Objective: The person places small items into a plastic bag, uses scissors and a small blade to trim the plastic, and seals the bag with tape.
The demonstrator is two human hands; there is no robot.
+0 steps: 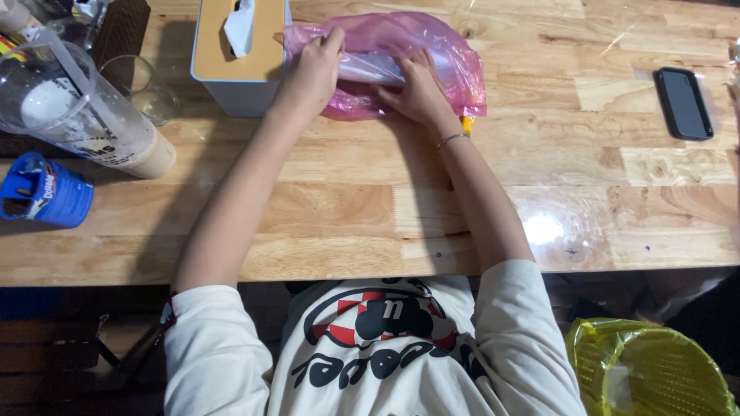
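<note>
A thin, crinkled pink plastic bag [432, 54] was located at the 12 o'clock position on the wooden table [347, 208], a butcher-block surface of jointed pale planks under a glossy clear film. A whitish, smooth roll-shaped item [370, 69] was visible through the translucent bag; its kind could not be determined.

The left hand [312, 69] was laid over the bag's left end, fingers curled down onto the plastic with the thumb raised. The plastic was pressed and partly gathered beneath it; whether a firm closure was made could not be told. The right hand [416, 88] was placed on the bag's middle, fingers spread and flattened against the film, pressing rather than clasping. A thin metal bracelet [452, 139] was worn on the right wrist.

Touching the bag at its 9 o'clock side, a rectangular grey tissue box [239, 85] with a tan lid and a white tissue protruding was positioned. At 10 o'clock, a clear plastic jug [69, 108] lay tilted beside a small drinking glass [146, 88]. A blue cylindrical cup [46, 192] was placed at 9 o'clock. A flat black phone [682, 102] rested at 2 o'clock, well apart from the bag. Below the table edge at 5 o'clock, a yellow ribbed basket [655, 370] was seen.
</note>
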